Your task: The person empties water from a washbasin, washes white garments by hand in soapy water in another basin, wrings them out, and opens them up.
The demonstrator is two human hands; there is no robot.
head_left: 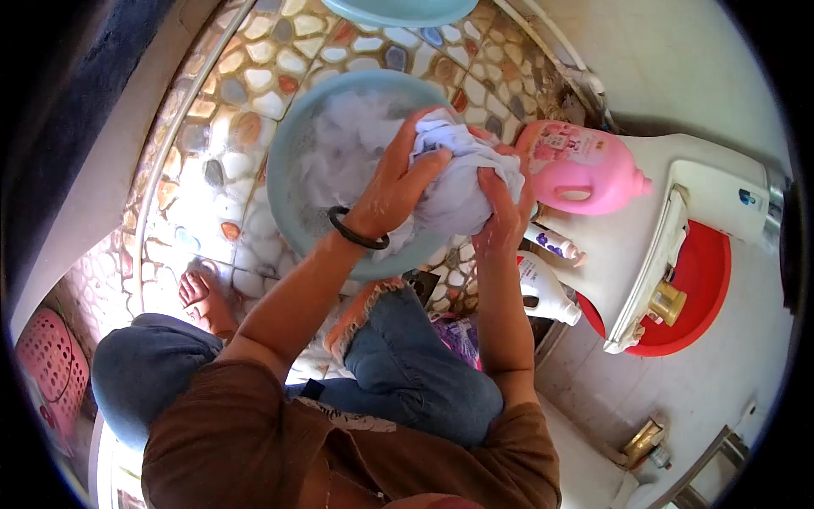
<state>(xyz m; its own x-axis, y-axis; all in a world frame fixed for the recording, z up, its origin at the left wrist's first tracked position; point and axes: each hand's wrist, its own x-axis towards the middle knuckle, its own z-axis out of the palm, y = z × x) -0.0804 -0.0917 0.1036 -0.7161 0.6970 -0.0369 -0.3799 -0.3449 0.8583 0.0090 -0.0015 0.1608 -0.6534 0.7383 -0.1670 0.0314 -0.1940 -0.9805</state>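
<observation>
Bunched between my two hands is a wet white cloth (458,191), a garment or similar fabric, raised over the right side of a light blue basin (284,208). My left hand (397,182) grips its left side, the thumb lying across the folds. On the right side, my right hand (502,202) has its fingers wrapped round the bundle. Suds and cloudy water (352,127) fill the basin, and more pale fabric seems to lie in them. A dark bracelet (356,231) circles my left wrist.
A pink detergent bottle (581,170) stands right of the basin, with a white bottle (544,287) and a small tube (553,243) below it. Further right is a red basin (708,280). Another blue basin (403,10) sits at the top. A pink basket (52,369) is lower left.
</observation>
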